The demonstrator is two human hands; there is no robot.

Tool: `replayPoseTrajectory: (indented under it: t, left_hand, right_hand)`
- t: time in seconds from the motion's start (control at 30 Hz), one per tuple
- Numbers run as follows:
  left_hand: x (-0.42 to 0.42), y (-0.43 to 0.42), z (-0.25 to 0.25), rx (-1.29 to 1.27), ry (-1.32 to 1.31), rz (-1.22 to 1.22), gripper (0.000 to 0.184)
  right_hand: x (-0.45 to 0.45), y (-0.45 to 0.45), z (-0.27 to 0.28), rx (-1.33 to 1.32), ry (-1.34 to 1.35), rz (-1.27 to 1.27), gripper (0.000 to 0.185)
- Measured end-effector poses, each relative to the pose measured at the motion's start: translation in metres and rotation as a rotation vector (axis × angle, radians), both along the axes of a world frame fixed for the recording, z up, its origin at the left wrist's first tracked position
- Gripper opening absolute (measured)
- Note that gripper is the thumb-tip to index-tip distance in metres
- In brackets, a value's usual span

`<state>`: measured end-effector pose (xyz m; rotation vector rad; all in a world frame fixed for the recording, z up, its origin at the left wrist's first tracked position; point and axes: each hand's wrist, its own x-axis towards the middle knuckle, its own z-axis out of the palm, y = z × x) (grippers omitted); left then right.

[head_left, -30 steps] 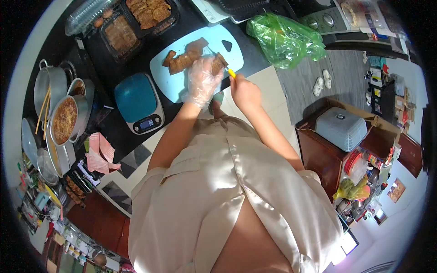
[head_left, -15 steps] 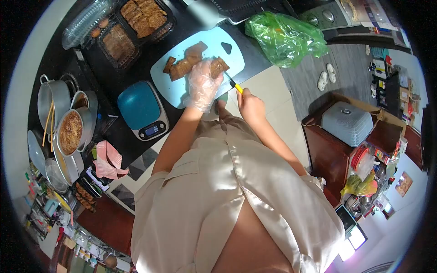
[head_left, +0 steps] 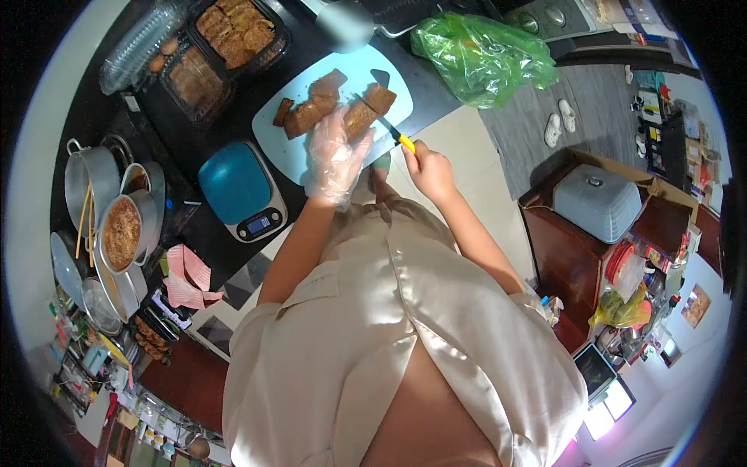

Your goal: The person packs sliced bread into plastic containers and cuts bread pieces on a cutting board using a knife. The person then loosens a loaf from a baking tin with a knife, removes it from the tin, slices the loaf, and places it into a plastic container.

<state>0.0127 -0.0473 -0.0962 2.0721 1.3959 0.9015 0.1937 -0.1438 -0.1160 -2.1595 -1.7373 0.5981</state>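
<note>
Brown food on a blue board

A blue scale sits on the dark surface. The gloved left hand is by a food chunk; I cannot tell if it grips. The right hand holds a yellow-handled knife, its blade between two chunks. A green bag lies further right.

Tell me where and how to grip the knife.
Grip the yellow handle, likely best from the near right, as the right hand does: it juts past the cutting board's edge, while the blade slants away between brown pieces.
</note>
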Motion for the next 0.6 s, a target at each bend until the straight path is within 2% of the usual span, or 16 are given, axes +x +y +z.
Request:
replayPoseTrajectory:
  t: [0.1,0.2,0.37,0.47,0.6]
  left_hand:
    - [-0.004,-0.003,-0.004,0.005,-0.006,-0.005,0.048]
    - [0.000,0.001,-0.004,-0.019,0.013,-0.003,0.045]
    - [0.005,0.004,-0.018,0.057,-0.039,-0.034,0.042]
    - [0.004,0.003,-0.022,0.125,-0.027,-0.034,0.045]
    - [0.003,0.002,-0.016,0.026,-0.066,0.004,0.046]
  right_hand:
    - [-0.009,0.003,0.038,-0.004,0.013,-0.033,0.031]
    - [-0.016,-0.002,0.046,0.030,-0.052,-0.012,0.031]
    - [-0.019,0.000,0.043,-0.001,-0.077,-0.042,0.030]
    - [-0.029,0.032,0.035,0.045,-0.127,-0.008,0.031]
    - [-0.028,0.019,0.026,0.042,-0.133,-0.019,0.032]
